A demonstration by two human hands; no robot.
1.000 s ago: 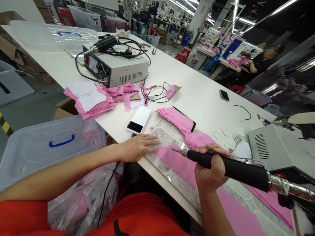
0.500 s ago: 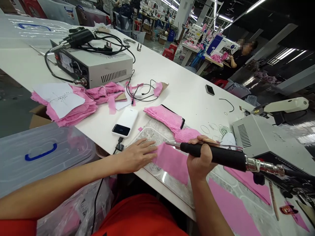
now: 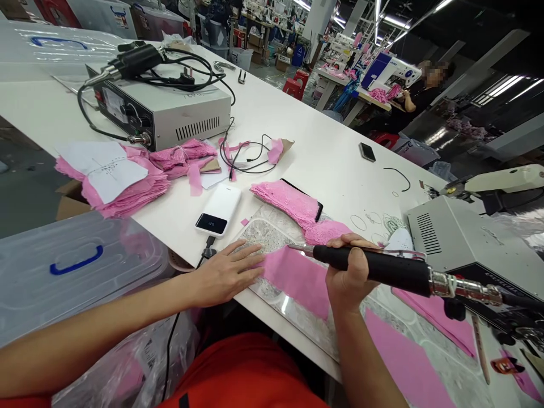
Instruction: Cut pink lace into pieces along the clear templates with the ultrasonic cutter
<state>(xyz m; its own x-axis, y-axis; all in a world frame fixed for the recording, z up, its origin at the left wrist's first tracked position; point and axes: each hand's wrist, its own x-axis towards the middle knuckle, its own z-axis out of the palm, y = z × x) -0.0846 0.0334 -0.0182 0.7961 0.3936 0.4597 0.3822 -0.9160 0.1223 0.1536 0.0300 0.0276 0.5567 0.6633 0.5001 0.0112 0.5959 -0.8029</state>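
Observation:
My right hand (image 3: 351, 272) is wrapped round a corded black handpiece (image 3: 374, 269) with a slim metal tip, which points left over a pink fabric piece (image 3: 300, 277). The tip is at the fabric's upper edge; whether it touches I cannot tell. A thin metal strip, perhaps tweezers, lies along the top of the handpiece. My left hand (image 3: 227, 275) is open and flat, its fingers spread, with fingertips at the left end of the fabric. Under the fabric is a clear patterned board (image 3: 257, 235). A pink fabric stack (image 3: 289, 201) lies just beyond it.
A white power bank (image 3: 219, 209) with a cable stands near my left hand. Grey control boxes (image 3: 191, 116) (image 3: 450, 232) sit at the back left and right. More pink pieces (image 3: 403, 357), a phone (image 3: 367, 152) and a lidded plastic bin (image 3: 106, 255) are around. A person works farther off.
My left hand has slid slightly left, so more of the fabric's left end shows. The handpiece stays nearly in place over the fabric. The whole view has shifted a little.

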